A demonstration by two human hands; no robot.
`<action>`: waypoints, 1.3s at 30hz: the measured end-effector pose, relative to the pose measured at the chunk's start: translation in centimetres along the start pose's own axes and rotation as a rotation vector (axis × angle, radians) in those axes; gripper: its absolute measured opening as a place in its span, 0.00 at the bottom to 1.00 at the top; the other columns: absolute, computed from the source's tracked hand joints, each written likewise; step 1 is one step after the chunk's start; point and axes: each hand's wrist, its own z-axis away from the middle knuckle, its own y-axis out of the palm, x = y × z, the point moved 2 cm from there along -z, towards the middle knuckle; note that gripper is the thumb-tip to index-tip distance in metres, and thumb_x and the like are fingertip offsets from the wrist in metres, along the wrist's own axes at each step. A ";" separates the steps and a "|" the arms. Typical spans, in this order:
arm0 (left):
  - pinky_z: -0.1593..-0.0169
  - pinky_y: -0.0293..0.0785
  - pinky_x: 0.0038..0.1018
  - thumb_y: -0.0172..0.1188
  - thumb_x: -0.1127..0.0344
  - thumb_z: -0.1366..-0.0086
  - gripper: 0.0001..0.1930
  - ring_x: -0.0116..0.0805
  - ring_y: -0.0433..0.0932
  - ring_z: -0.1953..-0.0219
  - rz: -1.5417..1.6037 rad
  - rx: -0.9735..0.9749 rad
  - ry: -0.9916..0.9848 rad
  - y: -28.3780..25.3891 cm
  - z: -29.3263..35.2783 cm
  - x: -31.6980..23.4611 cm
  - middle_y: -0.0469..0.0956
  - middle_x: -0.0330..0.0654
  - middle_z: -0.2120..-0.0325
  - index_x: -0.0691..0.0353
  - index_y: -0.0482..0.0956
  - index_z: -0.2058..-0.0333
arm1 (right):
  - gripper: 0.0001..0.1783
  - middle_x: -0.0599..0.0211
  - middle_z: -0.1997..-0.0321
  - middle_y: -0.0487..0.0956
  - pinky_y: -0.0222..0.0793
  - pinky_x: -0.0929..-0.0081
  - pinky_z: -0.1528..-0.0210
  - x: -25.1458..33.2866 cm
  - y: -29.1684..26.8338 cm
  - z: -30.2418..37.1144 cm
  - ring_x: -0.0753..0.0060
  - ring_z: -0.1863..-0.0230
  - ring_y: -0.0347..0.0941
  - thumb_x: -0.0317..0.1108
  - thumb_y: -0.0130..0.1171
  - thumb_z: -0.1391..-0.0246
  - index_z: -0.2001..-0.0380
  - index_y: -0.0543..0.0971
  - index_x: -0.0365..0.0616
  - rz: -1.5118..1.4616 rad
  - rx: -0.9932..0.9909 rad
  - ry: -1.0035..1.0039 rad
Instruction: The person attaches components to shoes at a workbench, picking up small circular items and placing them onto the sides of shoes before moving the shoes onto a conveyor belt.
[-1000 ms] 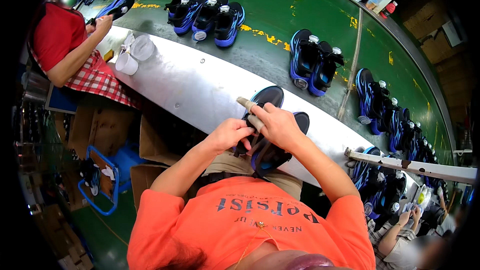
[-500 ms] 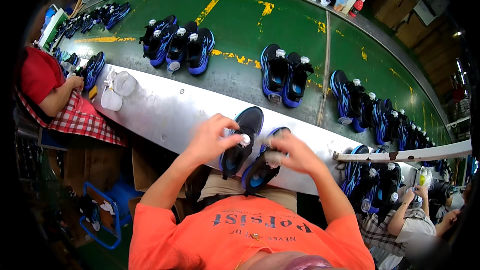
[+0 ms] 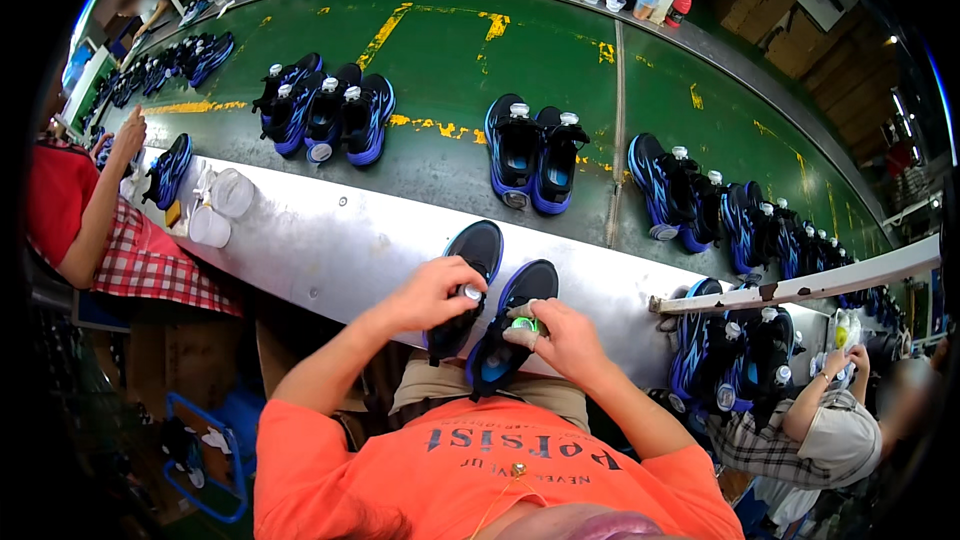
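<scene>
Two black-and-blue sneakers stand side by side at the bench's near edge in front of me, toes pointing away. On the left sneaker [image 3: 477, 243], my left hand [image 3: 432, 295] has its fingers closed around a round white knob [image 3: 469, 292] at the tongue. My right hand [image 3: 563, 337] pinches the round knob [image 3: 523, 324] on the right sneaker [image 3: 530, 285]; this one shows a green glow. Fingertips partly cover both knobs. Both heels come close to my lap.
A metal bench ledge [image 3: 300, 230] runs along a green conveyor belt [image 3: 430, 50] carrying several pairs of similar sneakers [image 3: 535, 155]. Clear plastic cups [image 3: 232, 193] stand on the left. A chipped white bar [image 3: 800, 287] juts in at right. Co-workers sit on both sides.
My right hand has come down onto the right sneaker's knob, which now glows green. That sneaker stands straighter. My left hand has closed on the left knob. The whole view has shifted slightly.
</scene>
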 end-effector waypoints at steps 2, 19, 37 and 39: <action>0.60 0.71 0.34 0.67 0.65 0.49 0.16 0.45 0.74 0.64 0.078 -0.001 -0.105 -0.2 0.3 -0.9 0.72 0.45 0.68 0.58 0.77 0.61 | 0.17 0.62 0.71 0.72 0.69 0.69 0.66 -0.1 -0.3 0.3 0.62 0.69 0.71 0.41 0.65 0.50 0.56 0.80 0.51 -0.003 0.042 -0.051; 0.72 0.74 0.20 0.55 0.66 0.33 0.09 0.25 0.77 0.73 0.772 0.018 -0.715 4.1 6.4 -1.8 0.77 0.40 0.73 0.68 0.75 0.65 | 0.26 0.61 0.69 0.68 0.67 0.69 0.63 1.1 1.8 -2.9 0.60 0.67 0.68 0.37 0.65 0.53 0.47 0.76 0.59 -0.186 0.219 0.026; 0.61 0.78 0.24 0.50 0.69 0.31 0.13 0.35 0.80 0.56 1.248 -0.159 -0.754 6.6 7.5 -2.5 0.78 0.45 0.56 0.69 0.73 0.52 | 0.18 0.63 0.68 0.74 0.70 0.67 0.66 2.4 3.2 -2.5 0.60 0.68 0.74 0.37 0.65 0.53 0.56 0.79 0.52 -0.099 0.131 0.024; 0.62 0.78 0.24 0.50 0.69 0.31 0.13 0.35 0.80 0.55 1.250 -0.193 -0.757 7.1 7.5 -2.8 0.78 0.45 0.56 0.70 0.73 0.52 | 0.18 0.63 0.68 0.73 0.69 0.68 0.67 2.4 2.9 -2.6 0.61 0.68 0.73 0.37 0.66 0.54 0.56 0.79 0.52 -0.145 0.155 0.006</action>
